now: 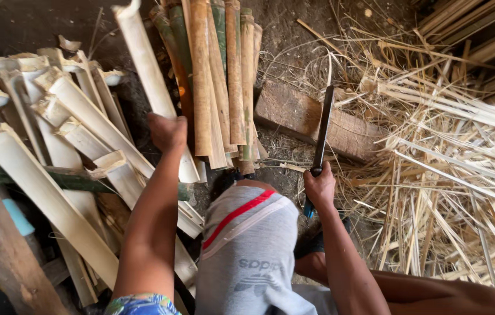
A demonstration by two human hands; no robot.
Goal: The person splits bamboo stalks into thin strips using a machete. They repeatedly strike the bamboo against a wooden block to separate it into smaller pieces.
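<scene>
A: What takes up the most room around the two hands?

B: To the right of the right hand lies the heap of pale split strips, thin and straw-coloured, spread over the dirt floor. To the left of the left hand is the pile of half-round bamboo pieces, their white inner faces up, leaning one over another.

A: And between the hands?

B: A bundle of upright bamboo slats, brown and green, stands just beyond the grey-clad knee. Past the right hand, under the blade, lies a wooden block.

A: What has the left grip got?

B: It is closed round one long bamboo half-piece, fingers wrapped over it from above. That piece is pale, curved like a gutter, tilted, its far end rising away from the hand.

A: And the right grip?

B: Closed tight on the handle of a long dark knife. The blade points away from the hand, its tip over the block. It is narrow and straight, and a bit of blue shows at the handle just below the fist.
</scene>
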